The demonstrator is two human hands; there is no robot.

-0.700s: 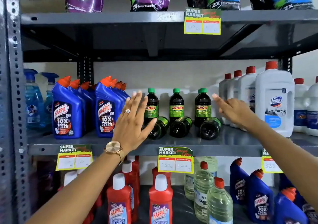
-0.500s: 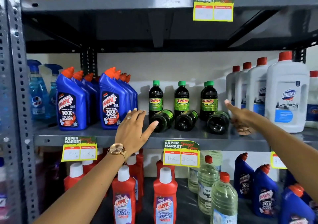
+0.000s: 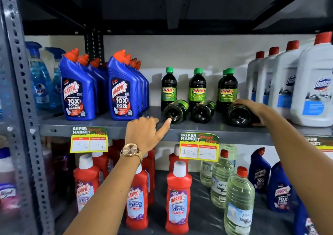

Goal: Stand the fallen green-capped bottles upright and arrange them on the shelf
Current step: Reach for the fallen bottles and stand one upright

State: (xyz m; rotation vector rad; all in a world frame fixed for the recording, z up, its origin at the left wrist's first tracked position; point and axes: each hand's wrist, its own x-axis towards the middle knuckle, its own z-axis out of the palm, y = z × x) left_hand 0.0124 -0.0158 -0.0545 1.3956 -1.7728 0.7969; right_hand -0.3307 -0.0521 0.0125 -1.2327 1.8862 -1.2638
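While both arms reach toward the middle shelf point(image 3: 198, 129) in the head view, I see three fallen green-capped bottles lying on their sides near its front edge, bases toward me, each in front of an upright row of the same product. My right hand point(image 3: 252, 108) lies over the right fallen bottle point(image 3: 238, 115), fingers curled down across its top and far side; this grip looks closed around the bottle's body, though the thumb is hidden, so I judge it a hold, not a firm lift yet. My left hand point(image 3: 144, 132) is loosely curled with the thumb point(image 3: 164, 127) stretched out, its tip touching or just short of the base of the left fallen bottle point(image 3: 175, 111); that grip holds nothing. The middle fallen bottle point(image 3: 203, 111) lies untouched between them. Standing green-capped bottles point(image 3: 197, 87) sit behind, close to the back wall, so I think the fallen ones need tipping up onto their bases in the free strip in front. Blue toilet-cleaner bottles point(image 3: 124, 88) to the left and white bleach jugs point(image 3: 313, 88) to the right hem the space, leaving little sideways room.
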